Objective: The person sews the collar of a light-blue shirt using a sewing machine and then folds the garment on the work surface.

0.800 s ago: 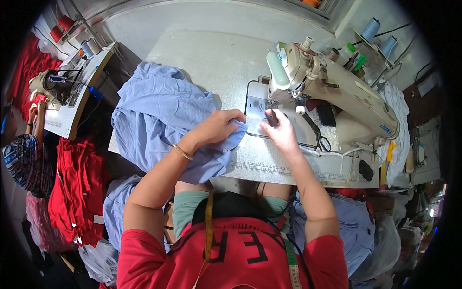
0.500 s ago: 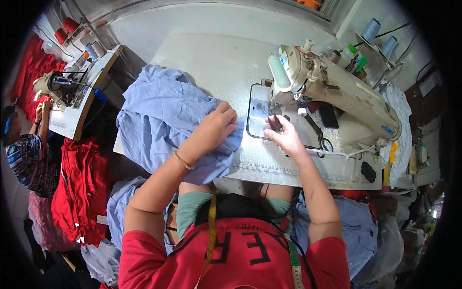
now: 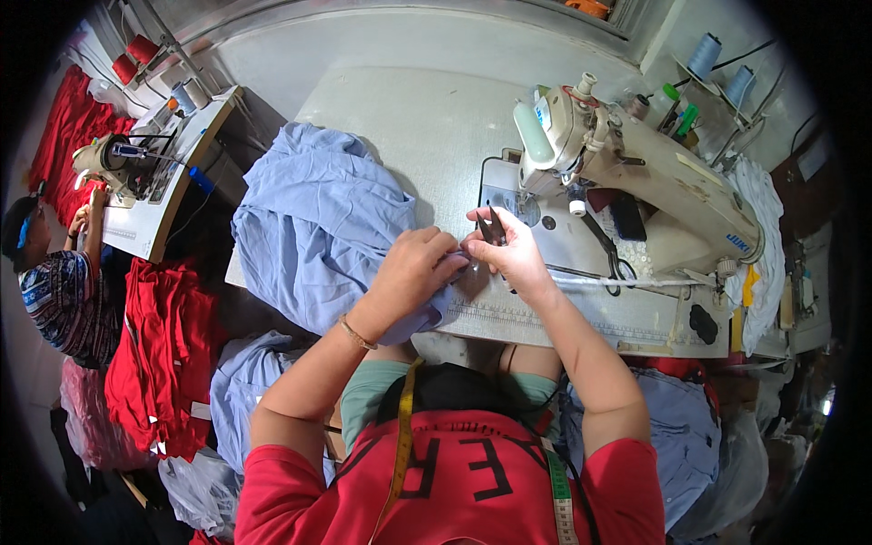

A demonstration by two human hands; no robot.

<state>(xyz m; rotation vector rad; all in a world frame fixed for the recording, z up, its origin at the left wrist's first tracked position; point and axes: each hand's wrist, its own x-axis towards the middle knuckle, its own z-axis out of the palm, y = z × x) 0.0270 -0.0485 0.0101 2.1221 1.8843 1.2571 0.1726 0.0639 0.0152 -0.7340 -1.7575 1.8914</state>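
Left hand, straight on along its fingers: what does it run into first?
Most likely the right hand, whose fingertips lie just ahead of the left hand's own; the dark snips are held there too. Depth between the hands is hard to judge.

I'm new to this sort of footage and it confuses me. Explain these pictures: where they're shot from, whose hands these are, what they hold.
There is no robot: a wide fisheye camera on a person's head looks down, so straight edges bend near the rim. The bare hands in front are that person's own. The left hand grips a crumpled light-blue cloth lying on a pale grey tabletop. The right hand, close beside it, holds small dark pointed snips. To the right stands a cream-coloured sewing machine, with long dark scissors beside it. At far left, another person works at a smaller-looking cream sewing machine.
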